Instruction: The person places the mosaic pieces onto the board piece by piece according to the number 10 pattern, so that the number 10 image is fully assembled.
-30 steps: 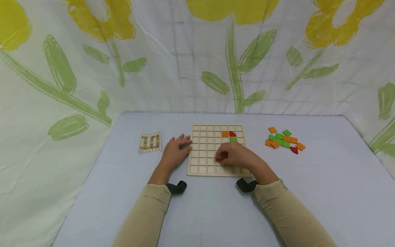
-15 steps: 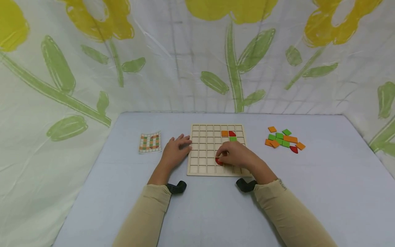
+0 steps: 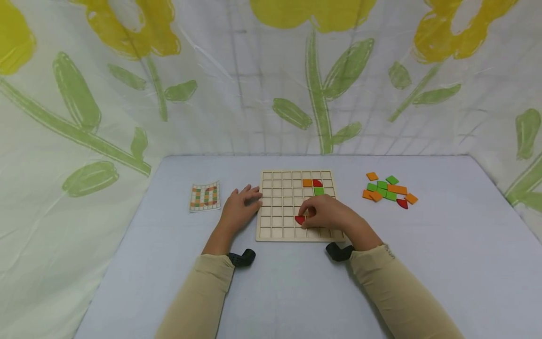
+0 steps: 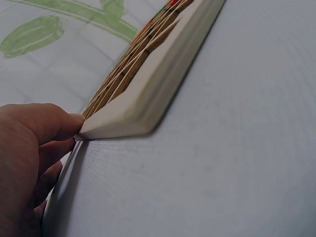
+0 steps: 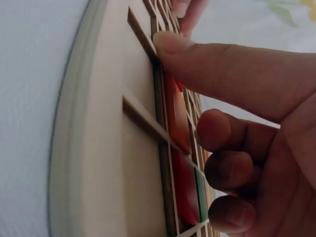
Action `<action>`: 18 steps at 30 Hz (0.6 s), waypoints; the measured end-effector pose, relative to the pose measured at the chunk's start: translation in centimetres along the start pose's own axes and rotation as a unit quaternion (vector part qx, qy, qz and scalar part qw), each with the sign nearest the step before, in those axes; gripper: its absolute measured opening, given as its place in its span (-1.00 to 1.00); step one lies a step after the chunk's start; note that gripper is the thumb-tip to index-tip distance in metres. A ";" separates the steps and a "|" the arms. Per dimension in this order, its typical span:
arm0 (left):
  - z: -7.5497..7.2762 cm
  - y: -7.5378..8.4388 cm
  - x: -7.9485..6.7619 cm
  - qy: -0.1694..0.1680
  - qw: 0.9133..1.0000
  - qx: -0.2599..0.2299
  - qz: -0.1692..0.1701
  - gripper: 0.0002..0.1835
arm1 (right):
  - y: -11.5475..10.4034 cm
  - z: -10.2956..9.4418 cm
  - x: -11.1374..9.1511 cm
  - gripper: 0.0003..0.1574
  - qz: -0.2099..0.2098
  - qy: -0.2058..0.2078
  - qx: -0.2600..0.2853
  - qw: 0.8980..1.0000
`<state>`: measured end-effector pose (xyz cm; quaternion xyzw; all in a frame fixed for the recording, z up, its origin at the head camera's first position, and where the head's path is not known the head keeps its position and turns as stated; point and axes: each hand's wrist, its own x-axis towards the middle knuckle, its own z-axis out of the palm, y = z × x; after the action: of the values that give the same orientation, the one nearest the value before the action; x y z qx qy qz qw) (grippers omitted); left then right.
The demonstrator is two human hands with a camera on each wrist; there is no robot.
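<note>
A pale wooden grid board (image 3: 278,206) lies in the middle of the table. My left hand (image 3: 239,207) rests at its left edge, thumb (image 4: 69,123) and fingers relaxed against the side. Over the board's lower right is my right hand (image 3: 330,214), fingers bent, thumb tip (image 5: 173,43) at a divider. Just left of those fingertips, a red quarter-circle tile (image 3: 299,220) sits in a cell, apparently free of them. In the right wrist view an orange tile (image 5: 177,111) and a red tile (image 5: 184,182) lie in cells below the hand, which covers part of the board.
Loose orange, green and red tiles (image 3: 397,189) lie in a pile to the right. A pattern card (image 3: 205,197) with coloured squares is left of the board. Orange, red and green tiles (image 3: 319,191) sit in the upper right cells.
The red quarter-circle tile, held between my right fingertips a second ago, now lies flat in its cell. My right fingers have drawn slightly to the right. The left hand stays put.
</note>
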<state>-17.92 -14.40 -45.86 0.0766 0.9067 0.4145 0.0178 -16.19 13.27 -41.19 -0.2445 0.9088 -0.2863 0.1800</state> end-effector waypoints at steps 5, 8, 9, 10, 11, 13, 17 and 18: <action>0.0 0.0 0.1 0.001 1.000 -0.004 0.000 -0.67 | 0.1 -0.3 -0.2 -0.82 0.023 0.006 0.007 1.000; 0.1 0.0 0.1 0.003 1.000 -0.005 0.000 -0.68 | 0.2 -0.4 -0.2 -0.87 0.029 0.014 0.013 0.999; 0.1 0.0 0.1 0.003 1.000 -0.004 0.001 -0.68 | 0.2 -0.5 -0.2 -0.90 0.027 0.015 0.014 0.999; 0.1 0.0 0.1 0.003 1.000 -0.004 0.001 -0.68 | 0.2 -0.4 -0.1 -0.93 0.023 0.015 0.012 1.000; 0.1 0.0 0.1 0.003 1.000 -0.003 0.001 -0.68 | 0.2 -0.4 -0.1 -0.94 0.017 0.014 0.011 1.000; 0.1 0.0 0.1 0.002 1.000 -0.002 0.000 -0.68 | 0.2 -0.3 0.0 -0.94 0.007 0.009 0.007 1.000; 0.1 0.0 0.1 0.002 1.000 0.001 -0.004 -0.68 | -0.1 -0.3 0.0 -0.96 0.008 0.006 0.004 1.000; 0.1 -0.1 0.1 0.002 1.000 0.002 -0.004 -0.68 | -0.2 -0.3 0.0 -0.95 0.012 0.005 0.004 1.000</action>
<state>-18.00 -14.34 -45.98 0.0720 0.9077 0.4130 0.0179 -16.27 13.26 -40.84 -0.2311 0.9115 -0.2889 0.1798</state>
